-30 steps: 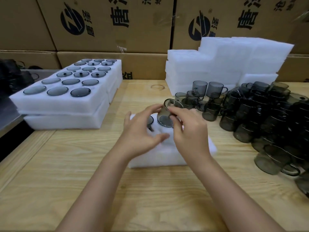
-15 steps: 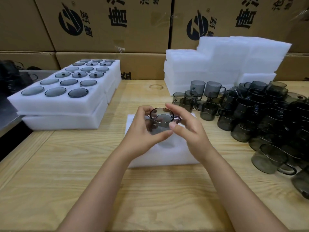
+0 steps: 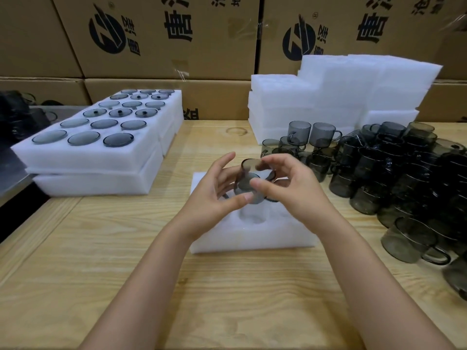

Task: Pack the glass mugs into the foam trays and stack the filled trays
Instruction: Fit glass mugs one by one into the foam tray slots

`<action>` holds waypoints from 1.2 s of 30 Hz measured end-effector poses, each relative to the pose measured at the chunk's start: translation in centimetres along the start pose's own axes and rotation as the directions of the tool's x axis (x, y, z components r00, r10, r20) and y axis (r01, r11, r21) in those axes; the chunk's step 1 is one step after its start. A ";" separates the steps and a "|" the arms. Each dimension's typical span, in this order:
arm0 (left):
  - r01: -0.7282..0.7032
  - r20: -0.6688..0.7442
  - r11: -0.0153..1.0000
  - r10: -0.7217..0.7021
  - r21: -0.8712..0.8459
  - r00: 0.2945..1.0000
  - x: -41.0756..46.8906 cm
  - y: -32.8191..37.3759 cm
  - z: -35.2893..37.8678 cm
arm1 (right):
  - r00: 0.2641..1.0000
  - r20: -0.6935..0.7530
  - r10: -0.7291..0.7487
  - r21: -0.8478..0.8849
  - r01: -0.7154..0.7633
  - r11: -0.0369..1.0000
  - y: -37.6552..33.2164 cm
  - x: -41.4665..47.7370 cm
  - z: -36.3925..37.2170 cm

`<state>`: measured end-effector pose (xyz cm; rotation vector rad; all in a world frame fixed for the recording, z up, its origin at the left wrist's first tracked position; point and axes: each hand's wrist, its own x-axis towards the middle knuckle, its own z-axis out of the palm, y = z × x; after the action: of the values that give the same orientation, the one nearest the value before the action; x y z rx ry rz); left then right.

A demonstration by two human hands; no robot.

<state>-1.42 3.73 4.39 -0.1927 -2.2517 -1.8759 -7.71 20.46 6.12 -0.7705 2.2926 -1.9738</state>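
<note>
Head view: both hands meet over the middle of the bench (image 3: 126, 274). The left hand (image 3: 214, 195) cradles and the right hand (image 3: 290, 188) pinches one smoky glass mug (image 3: 249, 183), tilted with its base toward the camera, just above an open foam tray (image 3: 252, 238) whose near pocket is empty. Along the bench's left edge, filled trays (image 3: 83, 157) sit stacked in two layers — that part looks done. At the right edge, loose mugs (image 3: 394, 173) crowd beside spare foam (image 3: 341, 92) — most of the packing seems left.

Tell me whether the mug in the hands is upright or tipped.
Tipped: the mug lies sideways between the left hand and right hand, one round end facing the camera, above the foam tray.
</note>
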 end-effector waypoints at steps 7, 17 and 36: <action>0.074 -0.029 0.997 -0.074 0.003 0.997 0.3 0.0 0.1 | 0.988 -0.107 0.108 -0.154 -0.124 0.980 1.1 4.7 -4.4; 0.075 -0.019 0.994 -0.074 0.075 0.997 0.4 -0.2 0.3 | 0.989 0.031 0.143 -0.521 -0.106 0.847 1.8 6.2 -5.6; 0.034 -0.112 0.937 0.005 0.349 0.994 5.6 1.4 5.5 | 0.909 0.282 0.306 -0.888 0.127 0.442 -0.2 6.8 -5.3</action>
<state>-6.94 9.18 6.13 -0.0138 -2.4628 -1.4160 -15.33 22.78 9.37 -0.9026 2.8640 -0.2526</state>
